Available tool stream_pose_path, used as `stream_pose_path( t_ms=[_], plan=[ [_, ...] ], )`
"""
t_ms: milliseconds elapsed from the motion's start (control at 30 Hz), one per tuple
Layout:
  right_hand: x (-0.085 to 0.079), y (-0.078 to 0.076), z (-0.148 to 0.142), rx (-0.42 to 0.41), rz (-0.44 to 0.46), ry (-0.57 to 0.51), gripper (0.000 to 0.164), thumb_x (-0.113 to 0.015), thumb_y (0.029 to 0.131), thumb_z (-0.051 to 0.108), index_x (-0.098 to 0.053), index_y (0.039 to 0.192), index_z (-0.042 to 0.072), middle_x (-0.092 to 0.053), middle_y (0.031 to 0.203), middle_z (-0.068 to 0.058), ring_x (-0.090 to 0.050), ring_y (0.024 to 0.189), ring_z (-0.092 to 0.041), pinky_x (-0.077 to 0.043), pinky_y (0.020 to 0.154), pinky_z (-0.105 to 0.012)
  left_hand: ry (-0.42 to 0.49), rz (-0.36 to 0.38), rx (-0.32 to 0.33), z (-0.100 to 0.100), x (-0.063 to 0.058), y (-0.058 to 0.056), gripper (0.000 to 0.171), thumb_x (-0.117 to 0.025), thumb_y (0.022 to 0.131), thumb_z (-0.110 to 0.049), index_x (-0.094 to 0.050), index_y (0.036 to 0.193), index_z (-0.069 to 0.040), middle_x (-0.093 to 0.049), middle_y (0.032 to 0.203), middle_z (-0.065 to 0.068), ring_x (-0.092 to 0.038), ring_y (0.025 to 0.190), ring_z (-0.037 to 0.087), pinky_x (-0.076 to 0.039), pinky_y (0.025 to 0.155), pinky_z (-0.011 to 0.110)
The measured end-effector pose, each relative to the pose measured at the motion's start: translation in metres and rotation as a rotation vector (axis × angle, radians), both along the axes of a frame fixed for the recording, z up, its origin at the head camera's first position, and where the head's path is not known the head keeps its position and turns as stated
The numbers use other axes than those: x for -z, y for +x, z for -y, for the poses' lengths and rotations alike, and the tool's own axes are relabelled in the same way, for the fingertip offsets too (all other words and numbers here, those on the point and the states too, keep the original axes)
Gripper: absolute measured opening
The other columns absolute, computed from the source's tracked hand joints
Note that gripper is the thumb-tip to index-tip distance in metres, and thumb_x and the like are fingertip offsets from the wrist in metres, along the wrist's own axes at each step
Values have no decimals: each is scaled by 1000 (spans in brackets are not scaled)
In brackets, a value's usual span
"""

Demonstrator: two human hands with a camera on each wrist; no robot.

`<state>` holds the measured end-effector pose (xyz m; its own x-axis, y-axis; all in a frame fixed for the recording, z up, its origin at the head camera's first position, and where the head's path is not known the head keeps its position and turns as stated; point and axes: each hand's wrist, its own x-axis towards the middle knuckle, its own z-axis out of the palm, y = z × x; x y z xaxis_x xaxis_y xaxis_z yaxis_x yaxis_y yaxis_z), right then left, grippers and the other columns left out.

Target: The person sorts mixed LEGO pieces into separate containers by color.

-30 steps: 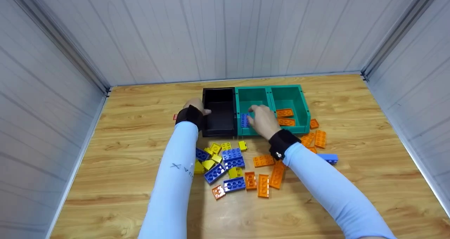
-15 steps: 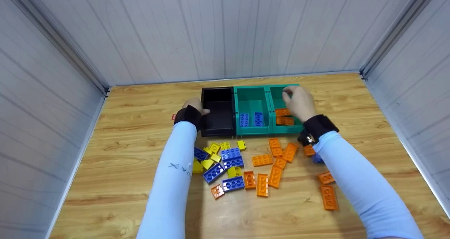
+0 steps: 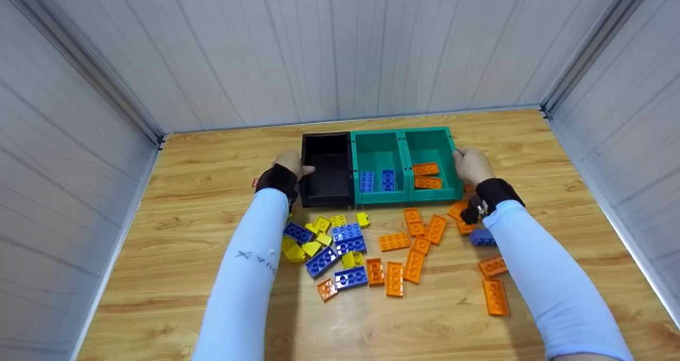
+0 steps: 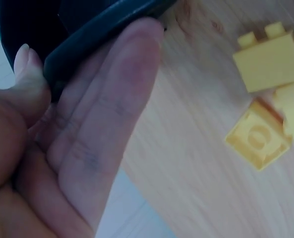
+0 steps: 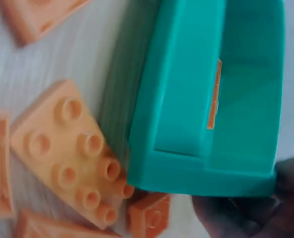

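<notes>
My left hand [image 3: 289, 163] grips the left wall of a black bin [image 3: 330, 178], its thumb inside and its fingers along the outside, as the left wrist view confirms. Two green bins stand against the black one in a row. Inside the middle green bin [image 3: 378, 149] lie two blue building bricks [image 3: 388, 180]. The right green bin [image 3: 435, 195] contains two orange bricks [image 3: 427, 182]. My right hand [image 3: 473, 165] holds that bin's right wall; in the right wrist view its dark fingers [image 5: 221, 213] show beside the rim, partly hidden.
Before the bins lie loose yellow bricks [image 3: 311, 248], blue bricks [image 3: 350, 277] and orange bricks [image 3: 394, 278]. More orange bricks [image 3: 495, 297] and a blue brick [image 3: 482, 237] lie near my right forearm. A ribbed wall [image 3: 340, 53] closes off the back of the wooden table.
My right hand has gone from the middle green bin, across the right one, to its outer wall. Two blue bricks now show in the middle bin. My left hand keeps its hold.
</notes>
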<state>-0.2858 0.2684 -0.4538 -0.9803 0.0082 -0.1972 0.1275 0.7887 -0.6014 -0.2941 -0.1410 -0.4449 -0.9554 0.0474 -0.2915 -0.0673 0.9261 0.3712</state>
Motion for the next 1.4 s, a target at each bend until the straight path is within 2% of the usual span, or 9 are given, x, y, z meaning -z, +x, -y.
stream_pose_path(
  t_ms=[100,267,433,700,867,1000,1133,1233,1400],
  plan=[
    [3,-2,-7,17,64,-81,54,-32,109,32,-37,148,-5,-43,146,-29,-54,109,-39,-45,88,-45,92,27,-27,-5,-28,26,42,-59,101,-28,-69,105,12,-67,111,27,-66,82,27,-54,73,32],
    [4,-2,-8,28,107,-122,59,-33,108,40,-44,146,-4,-53,130,-28,-57,94,-32,-50,70,-36,211,-17,-48,13,-12,27,46,-56,102,-33,-71,86,8,-70,80,24,-70,65,35,-54,52,33],
    [6,-1,0,41,128,-129,64,-30,107,46,-41,149,-1,-51,122,-26,-57,102,-33,-56,76,-41,201,-125,-11,42,7,45,44,-59,100,-37,-66,109,6,-69,96,20,-64,79,31,-53,71,40],
    [14,-4,0,77,192,-244,65,-34,105,50,-33,154,8,-33,152,-26,-48,125,-41,-56,83,-52,213,16,1,89,23,111,55,-76,89,-25,-55,132,2,-57,128,28,-56,114,42,-49,94,53],
    [14,-4,-5,53,190,-196,67,-31,105,53,-34,154,7,-45,136,-31,-59,100,-36,-58,77,-45,167,14,59,98,40,137,67,-83,82,-21,-53,136,3,-54,127,28,-54,115,43,-44,99,56],
    [14,-5,-4,23,165,-175,62,-30,107,48,-34,154,8,-45,140,-31,-52,72,-23,-50,67,-36,168,-60,74,98,48,144,62,-84,80,-16,-57,131,7,-58,118,24,-57,107,40,-45,96,54],
    [16,-5,2,20,180,-192,57,-32,108,44,-30,155,12,-38,150,-27,-50,76,-20,-45,61,-30,177,-85,49,98,47,148,56,-82,82,-14,-59,128,8,-59,117,25,-58,107,40,-46,96,55],
    [17,-5,3,26,179,-200,56,-33,108,43,-33,154,11,-59,104,-23,-43,65,-19,-42,58,-30,211,-88,1,93,37,147,57,-79,85,-16,-56,133,6,-56,126,27,-54,116,43,-43,100,56],
    [17,-5,1,45,152,-187,59,-33,107,45,-46,145,1,-24,57,2,-22,47,-13,-31,51,-30,286,-137,-34,72,11,133,58,-74,91,-21,-52,140,-1,-49,139,25,-48,125,42,-39,105,56]
  ],
)
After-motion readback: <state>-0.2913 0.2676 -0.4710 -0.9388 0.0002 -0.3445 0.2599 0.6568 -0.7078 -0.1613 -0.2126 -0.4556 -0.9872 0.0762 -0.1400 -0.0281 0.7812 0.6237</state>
